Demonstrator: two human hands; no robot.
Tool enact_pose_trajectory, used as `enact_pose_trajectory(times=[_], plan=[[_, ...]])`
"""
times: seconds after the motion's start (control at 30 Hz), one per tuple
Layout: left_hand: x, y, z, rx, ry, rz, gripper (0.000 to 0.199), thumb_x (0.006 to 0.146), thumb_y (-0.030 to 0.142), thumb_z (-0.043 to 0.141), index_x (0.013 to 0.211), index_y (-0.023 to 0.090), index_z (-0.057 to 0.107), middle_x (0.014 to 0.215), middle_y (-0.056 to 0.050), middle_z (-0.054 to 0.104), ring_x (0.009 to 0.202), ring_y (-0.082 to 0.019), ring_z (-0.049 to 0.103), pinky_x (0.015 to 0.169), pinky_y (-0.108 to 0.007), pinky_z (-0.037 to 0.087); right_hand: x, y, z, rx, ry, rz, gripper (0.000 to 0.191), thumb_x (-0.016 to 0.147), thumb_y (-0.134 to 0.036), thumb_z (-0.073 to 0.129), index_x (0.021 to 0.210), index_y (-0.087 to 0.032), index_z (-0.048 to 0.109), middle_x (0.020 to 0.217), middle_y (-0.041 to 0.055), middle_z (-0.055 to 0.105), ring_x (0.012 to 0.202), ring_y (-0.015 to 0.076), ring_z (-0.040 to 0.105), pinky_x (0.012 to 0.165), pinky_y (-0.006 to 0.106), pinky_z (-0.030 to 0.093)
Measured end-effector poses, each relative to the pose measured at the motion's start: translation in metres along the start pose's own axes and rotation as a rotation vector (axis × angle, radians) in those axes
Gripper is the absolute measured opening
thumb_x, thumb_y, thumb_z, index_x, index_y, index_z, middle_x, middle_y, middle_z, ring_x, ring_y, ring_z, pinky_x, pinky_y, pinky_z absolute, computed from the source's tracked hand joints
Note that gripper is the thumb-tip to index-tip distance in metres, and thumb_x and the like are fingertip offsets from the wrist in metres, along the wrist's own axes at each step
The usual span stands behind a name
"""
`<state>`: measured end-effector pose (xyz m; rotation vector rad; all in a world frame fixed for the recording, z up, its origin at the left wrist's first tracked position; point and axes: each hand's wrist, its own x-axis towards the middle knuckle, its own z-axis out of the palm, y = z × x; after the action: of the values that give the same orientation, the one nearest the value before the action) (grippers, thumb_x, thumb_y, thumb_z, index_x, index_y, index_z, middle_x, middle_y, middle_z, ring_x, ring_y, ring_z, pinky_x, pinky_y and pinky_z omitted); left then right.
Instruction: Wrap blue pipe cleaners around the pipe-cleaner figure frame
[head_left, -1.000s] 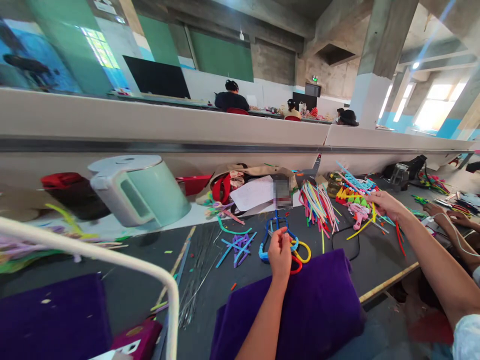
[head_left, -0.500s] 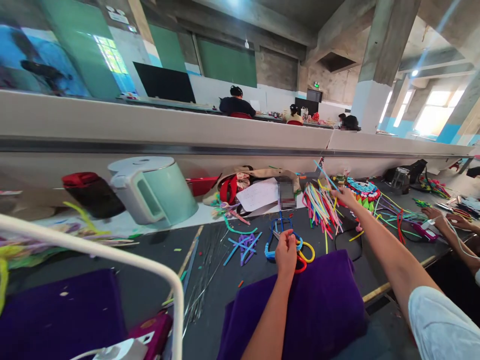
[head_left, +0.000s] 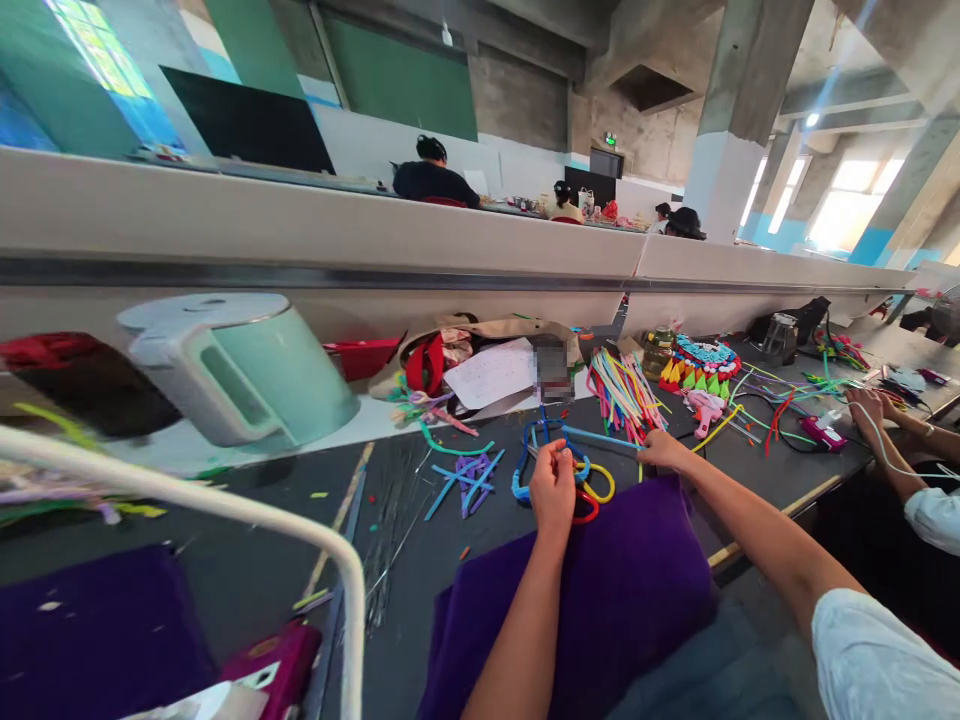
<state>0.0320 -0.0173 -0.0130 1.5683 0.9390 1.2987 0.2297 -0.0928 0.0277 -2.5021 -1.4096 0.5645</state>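
Observation:
My left hand point(head_left: 553, 490) is closed in a pinch at a blue pipe-cleaner shape point(head_left: 519, 488), whose bent loops stick out on both sides of the fingers. Below it on the table lie scissors with yellow and red handles point(head_left: 602, 484), partly covered by the hand. My right hand point(head_left: 666, 450) grips one end of a light blue pipe cleaner point(head_left: 600, 437). Its free end points left, towards the blue shape. Behind the right hand lies a bundle of multicoloured pipe cleaners point(head_left: 619, 390). Left of my left hand rests a purple and blue criss-cross of pipe cleaners point(head_left: 471, 478).
Folded purple cloth point(head_left: 630, 590) lies under my forearms. A pale green kettle point(head_left: 300, 380) and a white curved bar point(head_left: 225, 485) stand to the left. Thin wires point(head_left: 386, 550) lie mid-table. Right are a pink glue gun point(head_left: 705, 408), a colourful beadlike piece point(head_left: 701, 362) and a co-worker's hands point(head_left: 866, 410).
My right hand has come down and left from the bundle, bringing the light blue pipe cleaner from upright to nearly level beside the blue shape. My left hand keeps its pinch. The view has shifted right.

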Motion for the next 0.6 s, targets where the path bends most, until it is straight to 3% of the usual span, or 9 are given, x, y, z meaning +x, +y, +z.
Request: enact_pose_trajectory(times=[0.1,0.17,0.23,0.3,0.37,0.47,0.53,0.6], plan=[[0.001,-0.004,0.0,-0.005,0.0,-0.015,0.032,0.085,0.042,0.046,0.104,0.018,0.057,0.074,-0.002,0.061,0.07,-0.018,0.061,0.066,-0.031,0.047,-0.016,0.013,-0.026,0.156,-0.076,-0.026,0.022,0.075,-0.033,0.052,0.064,-0.016,0.06,0.047,-0.0042,0.048,0.038,0.006,0.038,0.038,0.019,0.028],[0.002,-0.004,0.001,-0.011,-0.002,-0.017,0.033,0.084,0.042,0.046,0.104,0.018,0.057,0.074,-0.002,0.061,0.068,-0.019,0.061,0.065,-0.031,0.047,-0.027,0.025,-0.046,0.414,-0.133,-0.058,0.023,0.075,-0.038,0.053,0.067,-0.017,0.059,0.045,-0.0074,0.042,0.034,0.0041,0.027,0.035,0.018,0.022],[0.002,-0.003,0.003,-0.017,-0.01,-0.018,0.034,0.084,0.042,0.046,0.104,0.017,0.057,0.073,-0.002,0.061,0.067,-0.019,0.06,0.064,-0.031,0.046,-0.036,0.037,-0.061,0.555,-0.088,-0.08,0.029,0.074,-0.045,0.054,0.069,-0.017,0.058,0.045,-0.009,0.038,0.034,0.0035,0.022,0.034,0.018,0.018],[0.002,-0.001,0.004,-0.014,-0.017,-0.019,0.034,0.084,0.042,0.046,0.104,0.017,0.057,0.072,-0.002,0.061,0.067,-0.019,0.06,0.064,-0.031,0.046,-0.039,0.044,-0.064,0.537,0.019,-0.09,0.034,0.076,-0.049,0.053,0.067,-0.017,0.058,0.043,-0.0087,0.037,0.034,0.004,0.025,0.036,0.018,0.02],[0.001,0.0,0.005,0.001,-0.023,-0.013,0.034,0.084,0.042,0.046,0.104,0.018,0.057,0.071,-0.001,0.06,0.068,-0.019,0.06,0.065,-0.031,0.046,-0.036,0.044,-0.053,0.403,0.112,-0.092,0.037,0.079,-0.048,0.052,0.063,-0.016,0.059,0.043,-0.006,0.041,0.038,0.0057,0.035,0.04,0.018,0.026],[-0.001,-0.001,0.004,0.024,-0.035,0.011,0.032,0.084,0.042,0.047,0.103,0.019,0.058,0.072,-0.001,0.06,0.069,-0.019,0.061,0.067,-0.031,0.046,-0.025,0.029,-0.018,0.124,0.157,-0.088,0.035,0.08,-0.047,0.054,0.065,-0.016,0.063,0.058,0.0012,0.058,0.058,0.012,0.056,0.052,0.02,0.036],[-0.003,-0.001,0.004,0.029,-0.052,0.034,0.031,0.083,0.042,0.048,0.102,0.019,0.058,0.073,-0.001,0.06,0.069,-0.018,0.061,0.068,-0.031,0.046,-0.018,0.014,0.006,-0.009,0.169,-0.023,0.031,0.077,-0.047,0.059,0.073,-0.017,0.064,0.077,0.0065,0.066,0.076,0.0188,0.063,0.059,0.023,0.04],[-0.005,-0.002,0.004,0.029,-0.077,0.051,0.031,0.084,0.043,0.048,0.101,0.02,0.058,0.073,0.0,0.059,0.067,-0.017,0.06,0.066,-0.03,0.046,-0.011,0.0,0.022,-0.001,0.174,0.04,0.022,0.074,-0.037,0.063,0.078,-0.016,0.064,0.087,0.01,0.068,0.086,0.0238,0.063,0.064,0.025,0.042]])
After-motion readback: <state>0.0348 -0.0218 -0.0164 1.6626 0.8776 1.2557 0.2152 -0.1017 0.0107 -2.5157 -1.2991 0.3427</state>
